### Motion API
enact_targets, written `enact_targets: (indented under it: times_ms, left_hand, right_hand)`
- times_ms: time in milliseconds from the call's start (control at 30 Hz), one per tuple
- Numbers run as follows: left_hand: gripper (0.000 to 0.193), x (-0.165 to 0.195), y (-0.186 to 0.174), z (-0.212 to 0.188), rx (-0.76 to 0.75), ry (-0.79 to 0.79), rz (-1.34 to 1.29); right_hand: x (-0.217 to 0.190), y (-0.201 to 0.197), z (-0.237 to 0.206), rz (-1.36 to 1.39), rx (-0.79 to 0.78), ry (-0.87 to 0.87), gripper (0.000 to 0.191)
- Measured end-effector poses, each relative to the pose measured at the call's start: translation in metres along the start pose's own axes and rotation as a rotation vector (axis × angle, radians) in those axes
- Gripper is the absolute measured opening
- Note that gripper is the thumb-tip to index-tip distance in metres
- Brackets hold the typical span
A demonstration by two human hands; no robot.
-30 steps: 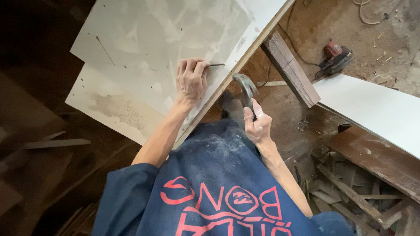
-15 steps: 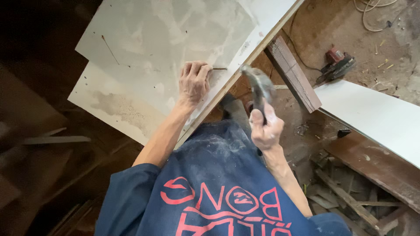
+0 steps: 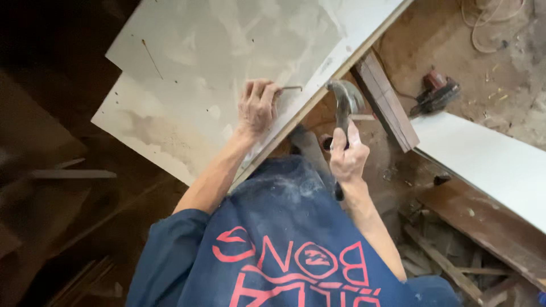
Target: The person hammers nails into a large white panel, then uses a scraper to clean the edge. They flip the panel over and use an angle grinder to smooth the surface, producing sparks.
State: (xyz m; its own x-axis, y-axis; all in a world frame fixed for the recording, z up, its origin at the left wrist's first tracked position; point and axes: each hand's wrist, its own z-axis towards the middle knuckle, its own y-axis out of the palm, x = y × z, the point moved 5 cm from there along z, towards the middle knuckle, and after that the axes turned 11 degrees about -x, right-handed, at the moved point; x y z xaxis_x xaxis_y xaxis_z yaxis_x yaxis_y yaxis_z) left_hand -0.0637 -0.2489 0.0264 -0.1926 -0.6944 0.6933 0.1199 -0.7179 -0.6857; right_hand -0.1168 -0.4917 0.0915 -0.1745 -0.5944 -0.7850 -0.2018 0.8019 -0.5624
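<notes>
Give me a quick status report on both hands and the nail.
Left hand pinching nail flat against pale board. Right hand gripping hammer, head raised beside the board edge. Nothing between hammer and nail.

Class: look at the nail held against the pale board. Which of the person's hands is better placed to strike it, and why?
Probably the right hand: it grips the hammer, whose head is raised beside the nail. The left hand pinches the nail against the board.

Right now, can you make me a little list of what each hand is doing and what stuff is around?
Left hand: fingers pinch a nail against the pale board
Right hand: grips a hammer, head raised beside the board's edge
Floor: red power tool, white plank, wood scraps
Clothing: blue shirt with red print
</notes>
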Motion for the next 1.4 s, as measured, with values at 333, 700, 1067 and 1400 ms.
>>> enact_targets:
  times_ms: [333, 700, 1067, 1400]
  left_hand:
    - [0.011, 0.027, -0.010, 0.008, -0.033, 0.028, 0.062]
    - [0.007, 0.016, -0.003, 0.008, 0.089, -0.115, 0.007]
    - [0.007, -0.025, -0.019, -0.020, 0.239, -0.307, -0.118]
    - [0.007, -0.125, -0.129, -0.137, 0.531, -0.505, 0.105]
  right_hand:
    - [-0.010, -0.001, -0.022, -0.112, -0.055, -0.234, 0.044]
    - [-0.038, 0.001, 0.005, -0.042, -0.212, 0.016, 0.041]
    - [-0.044, 0.027, 0.020, 0.158, -0.310, 0.026, 0.046]
    - [-0.081, 0.096, 0.010, -0.014, -0.383, -0.069, 0.037]
